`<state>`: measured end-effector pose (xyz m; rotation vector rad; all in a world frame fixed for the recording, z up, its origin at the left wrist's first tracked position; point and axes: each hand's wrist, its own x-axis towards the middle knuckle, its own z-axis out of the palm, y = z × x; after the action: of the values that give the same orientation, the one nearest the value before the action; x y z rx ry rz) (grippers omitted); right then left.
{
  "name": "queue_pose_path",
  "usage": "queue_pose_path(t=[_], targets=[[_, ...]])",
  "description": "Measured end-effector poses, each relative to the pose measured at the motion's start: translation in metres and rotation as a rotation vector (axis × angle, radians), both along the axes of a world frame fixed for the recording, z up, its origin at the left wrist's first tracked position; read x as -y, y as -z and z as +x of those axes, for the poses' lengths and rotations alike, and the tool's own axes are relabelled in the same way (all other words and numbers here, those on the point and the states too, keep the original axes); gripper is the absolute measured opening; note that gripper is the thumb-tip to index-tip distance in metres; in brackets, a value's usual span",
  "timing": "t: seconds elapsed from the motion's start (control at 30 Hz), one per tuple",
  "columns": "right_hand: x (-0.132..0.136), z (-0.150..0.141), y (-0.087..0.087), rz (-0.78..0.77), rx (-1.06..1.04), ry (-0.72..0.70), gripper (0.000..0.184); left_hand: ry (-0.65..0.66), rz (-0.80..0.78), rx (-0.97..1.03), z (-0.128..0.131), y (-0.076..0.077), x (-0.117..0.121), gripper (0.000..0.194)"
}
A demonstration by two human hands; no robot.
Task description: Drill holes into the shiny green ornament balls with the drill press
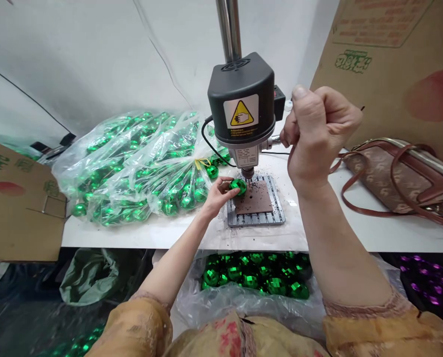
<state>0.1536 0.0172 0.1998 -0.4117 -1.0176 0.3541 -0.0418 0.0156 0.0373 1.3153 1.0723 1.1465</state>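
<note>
A small bench drill press (241,111) with a black head stands on the white table (392,233). My left hand (217,196) pinches a shiny green faceted ball (238,186) and holds it on the brown plate (257,198) of the drill's grey base, right under the drill bit (248,173). My right hand (314,135) is closed in a fist round the drill's feed lever (277,141), to the right of the drill head.
Clear plastic bags (139,163) full of green balls lie on the table's left. Another open bag of green balls (254,277) sits below the table edge in front of me. A brown handbag (400,176) lies right, cardboard boxes (392,64) behind it and another box at left (17,198).
</note>
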Motion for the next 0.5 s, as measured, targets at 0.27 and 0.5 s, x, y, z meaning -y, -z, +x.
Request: queue_pose_path(t=[0.27,0.5], targets=[[0.003,0.000,-0.002,-0.063,0.039,0.035,0.056,0.064,0.073,-0.099,0.010,0.010,-0.005,0.059],[0.004,0.000,-0.002,-0.086,0.086,0.079,0.057,0.004,0.205,-0.261,0.020,0.008,0.002,0.059]])
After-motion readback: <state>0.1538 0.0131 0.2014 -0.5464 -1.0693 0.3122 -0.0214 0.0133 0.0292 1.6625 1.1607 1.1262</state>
